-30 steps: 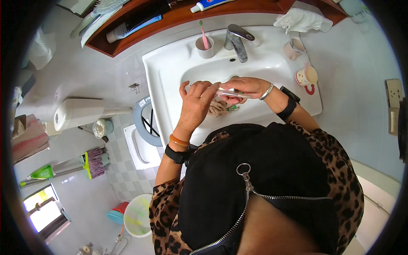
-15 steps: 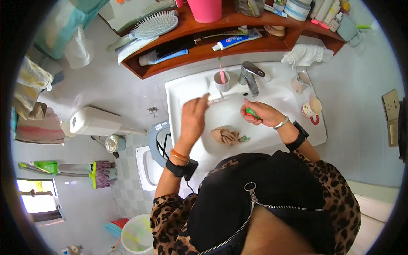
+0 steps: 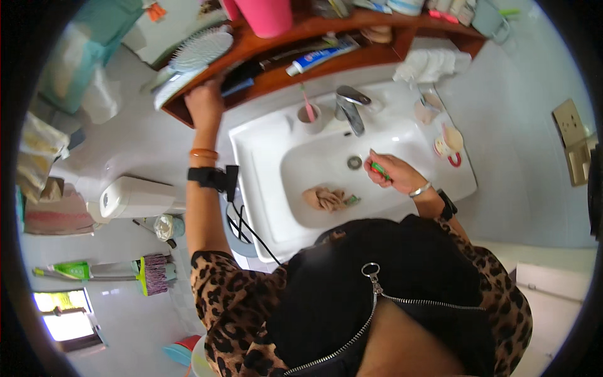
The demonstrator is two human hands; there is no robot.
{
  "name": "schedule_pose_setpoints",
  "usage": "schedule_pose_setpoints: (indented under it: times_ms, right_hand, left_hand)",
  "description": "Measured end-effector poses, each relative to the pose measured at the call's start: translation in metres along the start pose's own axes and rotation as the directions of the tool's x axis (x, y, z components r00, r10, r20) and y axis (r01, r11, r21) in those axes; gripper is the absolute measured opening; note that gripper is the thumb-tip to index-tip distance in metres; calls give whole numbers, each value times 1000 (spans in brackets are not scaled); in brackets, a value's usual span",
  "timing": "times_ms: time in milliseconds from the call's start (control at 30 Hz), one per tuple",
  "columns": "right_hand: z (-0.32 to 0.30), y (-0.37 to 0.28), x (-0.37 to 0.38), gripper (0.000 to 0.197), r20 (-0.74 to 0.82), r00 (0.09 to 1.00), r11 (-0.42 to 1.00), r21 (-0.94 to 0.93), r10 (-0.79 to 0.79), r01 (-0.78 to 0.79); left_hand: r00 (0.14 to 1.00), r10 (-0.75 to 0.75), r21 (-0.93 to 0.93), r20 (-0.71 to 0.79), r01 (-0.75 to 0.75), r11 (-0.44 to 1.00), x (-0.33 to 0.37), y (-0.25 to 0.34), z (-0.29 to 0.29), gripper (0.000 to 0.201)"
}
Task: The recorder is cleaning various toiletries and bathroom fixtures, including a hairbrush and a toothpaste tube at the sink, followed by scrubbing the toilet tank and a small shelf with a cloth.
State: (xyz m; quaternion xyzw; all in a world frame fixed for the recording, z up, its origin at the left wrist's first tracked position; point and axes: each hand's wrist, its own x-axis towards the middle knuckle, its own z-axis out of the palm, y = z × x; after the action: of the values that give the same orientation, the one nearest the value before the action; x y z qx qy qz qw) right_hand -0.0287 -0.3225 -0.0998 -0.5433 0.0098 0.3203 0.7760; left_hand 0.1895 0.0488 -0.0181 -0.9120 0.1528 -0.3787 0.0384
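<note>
My left hand point(image 3: 205, 108) reaches into the left end of the wooden shelf's open compartment point(image 3: 257, 95), beside a blue tube point(image 3: 239, 87). Its fingers are hidden or blurred there, so I cannot tell what they hold. Over the right part of the white washbasin point(image 3: 264, 207), my right hand point(image 3: 394, 173) is closed round a small green and red object point(image 3: 379, 170); its kind is unclear. A crumpled brown cloth point(image 3: 326, 198) lies in the basin, with a small green piece point(image 3: 352, 200) at its edge.
Behind the basin bowl stand a cup point(image 3: 309, 119) with a pink toothbrush and a chrome faucet point(image 3: 352, 107). Mugs point(image 3: 449, 141) line the right rim. The shelf carries a toothpaste tube point(image 3: 320, 56), a hairbrush point(image 3: 201, 50) and a pink container point(image 3: 267, 16).
My left hand has gone from above the basin up and left into the shelf compartment. The right hand stays over the basin with the green and red object. The view has shifted slightly.
</note>
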Motion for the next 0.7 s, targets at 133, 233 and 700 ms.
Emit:
schedule_pose_setpoints:
  times_ms: [133, 233, 700]
  right_hand:
    - [-12, 13, -7, 40, -70, 997, 1000, -13, -26, 25]
    - [-23, 23, -12, 42, -116, 993, 1000, 22, 4, -2]
    - [-77, 115, 46, 24, -268, 918, 824, -417, 291, -383]
  left_hand:
    - [995, 55, 122, -84, -44, 992, 3, -19, 12, 31]
    - [995, -14, -235, -95, -9, 972, 2, -7, 15, 30]
    - [958, 285, -548, 19, -228, 805, -130, 98, 14, 17]
